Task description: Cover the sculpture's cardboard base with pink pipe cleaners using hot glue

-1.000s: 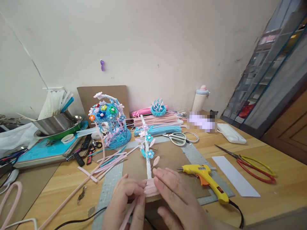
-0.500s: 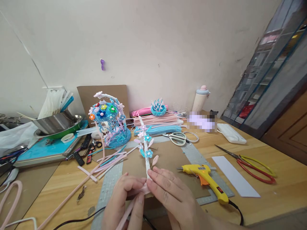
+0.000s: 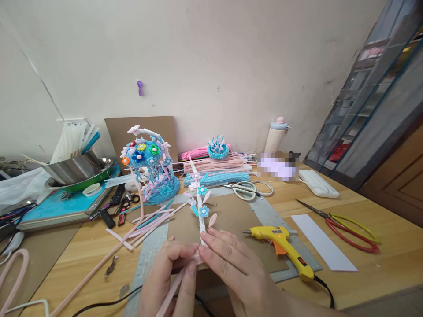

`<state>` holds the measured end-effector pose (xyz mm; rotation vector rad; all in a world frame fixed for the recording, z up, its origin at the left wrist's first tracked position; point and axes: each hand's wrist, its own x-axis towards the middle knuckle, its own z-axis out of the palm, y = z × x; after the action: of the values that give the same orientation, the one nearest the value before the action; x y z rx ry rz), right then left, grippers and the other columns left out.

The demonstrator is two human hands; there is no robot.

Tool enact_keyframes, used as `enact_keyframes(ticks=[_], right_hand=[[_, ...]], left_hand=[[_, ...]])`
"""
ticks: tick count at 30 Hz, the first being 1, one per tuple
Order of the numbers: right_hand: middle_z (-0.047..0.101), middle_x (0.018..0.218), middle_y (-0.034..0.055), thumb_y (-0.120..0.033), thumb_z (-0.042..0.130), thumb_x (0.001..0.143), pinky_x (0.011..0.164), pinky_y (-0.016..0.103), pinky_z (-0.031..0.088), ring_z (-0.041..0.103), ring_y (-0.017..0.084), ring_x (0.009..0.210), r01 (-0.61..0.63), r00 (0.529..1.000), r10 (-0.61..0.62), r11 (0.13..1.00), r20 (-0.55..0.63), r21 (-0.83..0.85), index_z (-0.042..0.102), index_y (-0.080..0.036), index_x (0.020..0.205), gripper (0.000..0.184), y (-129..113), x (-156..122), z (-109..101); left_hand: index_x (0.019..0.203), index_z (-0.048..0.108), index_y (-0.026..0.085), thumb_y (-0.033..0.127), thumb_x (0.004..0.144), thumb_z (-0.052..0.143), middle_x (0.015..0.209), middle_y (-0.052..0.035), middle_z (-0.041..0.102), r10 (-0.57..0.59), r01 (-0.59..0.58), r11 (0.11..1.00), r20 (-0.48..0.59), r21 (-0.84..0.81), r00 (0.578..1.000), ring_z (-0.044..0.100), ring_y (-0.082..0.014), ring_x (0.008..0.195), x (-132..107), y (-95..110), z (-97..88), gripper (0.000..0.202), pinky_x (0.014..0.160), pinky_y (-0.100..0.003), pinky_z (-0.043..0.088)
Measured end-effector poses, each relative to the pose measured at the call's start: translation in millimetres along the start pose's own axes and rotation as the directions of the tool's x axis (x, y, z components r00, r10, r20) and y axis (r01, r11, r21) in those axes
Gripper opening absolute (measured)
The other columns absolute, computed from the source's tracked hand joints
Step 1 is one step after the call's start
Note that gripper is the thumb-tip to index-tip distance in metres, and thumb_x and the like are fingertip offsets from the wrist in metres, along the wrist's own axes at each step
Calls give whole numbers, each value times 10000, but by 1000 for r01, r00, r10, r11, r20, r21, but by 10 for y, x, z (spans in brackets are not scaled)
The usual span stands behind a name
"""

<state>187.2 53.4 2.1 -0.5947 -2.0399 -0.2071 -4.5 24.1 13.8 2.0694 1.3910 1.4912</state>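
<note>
A white-wrapped stem [image 3: 200, 200] with blue and pale pink flowers and small leaves points away from me at the middle of the table. My left hand [image 3: 167, 275] is closed around its lower end, thumb and index finger pinching a pale pink strip [image 3: 172, 294] that runs down toward me. My right hand [image 3: 236, 266] presses its fingertips on the stem's base from the right, the fingers held together. The stem's bottom end is mostly covered by my fingers.
Right of my hands lies a yellow glue gun [image 3: 280, 237], its cord trailing forward. Beyond it are a white strip [image 3: 322, 242] and red-and-yellow-handled scissors [image 3: 350, 229]. A flowered blue lamp-like ornament [image 3: 155, 171] stands back left. Bundled pipe cleaners [image 3: 218, 166] lie behind the stem.
Both hands keep their hold on the stem and strip, almost unmoved. The whole view has shifted very slightly.
</note>
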Motion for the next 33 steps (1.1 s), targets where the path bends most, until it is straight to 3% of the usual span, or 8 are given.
enact_keyframes(ticks=[9, 21, 23, 25, 28, 33], right_hand=[[712, 1336, 146, -93, 391, 981, 1111, 385, 516, 553, 216, 1384, -1, 1000, 0, 1000, 16, 23, 563, -128, 1420, 473, 19, -32, -4], [738, 1289, 151, -115, 366, 1020, 1127, 358, 494, 570, 207, 1368, 18, 1000, -18, 1000, -1, -21, 649, -106, 1297, 396, 3, 4, -16], [735, 1297, 148, -117, 364, 1019, 1122, 358, 501, 570, 208, 1369, 16, 1000, -16, 1000, 8, -20, 645, -110, 1308, 403, 6, -13, 2], [730, 1308, 141, -125, 363, 1026, 1129, 356, 496, 560, 205, 1378, 13, 1000, -13, 1000, 1, -11, 636, -116, 1326, 406, 9, -43, 36], [722, 1323, 138, -150, 356, 1047, 1151, 359, 473, 537, 201, 1398, 1, 999, -1, 1000, -49, 4, 625, -123, 1347, 403, 5, -81, 86], [747, 1277, 138, -163, 323, 1067, 1132, 355, 489, 565, 197, 1372, 24, 1000, -25, 1000, -17, -15, 644, -111, 1300, 401, -11, -38, 45]], left_hand=[[1032, 634, 283, 222, 948, 577, 941, -1, 758, -11, 11, 1000, -15, 9, 1000, 764, -169, 795, -3, 5, 10, 118, 712, -243, 623], [1024, 649, 271, 225, 943, 585, 925, -13, 770, -15, 15, 1000, -17, -2, 1000, 768, -185, 788, -6, -33, -6, 113, 693, -254, 622], [1018, 651, 279, 222, 941, 592, 918, -1, 768, -9, 9, 1000, -16, -14, 1000, 763, -178, 792, -5, -17, 6, 113, 759, -266, 619], [1000, 656, 287, 242, 950, 588, 897, 15, 756, -40, 39, 999, -47, -35, 998, 753, -173, 813, -19, 20, 38, 96, 918, -308, 589], [967, 652, 293, 338, 982, 559, 894, 26, 731, -136, 123, 987, -128, -100, 982, 723, -172, 860, -56, 103, 123, 105, 1137, -378, 442], [950, 647, 293, 383, 988, 554, 891, 34, 713, -171, 146, 979, -176, -144, 969, 710, -167, 848, -69, 148, 174, 136, 1169, -380, 391]])
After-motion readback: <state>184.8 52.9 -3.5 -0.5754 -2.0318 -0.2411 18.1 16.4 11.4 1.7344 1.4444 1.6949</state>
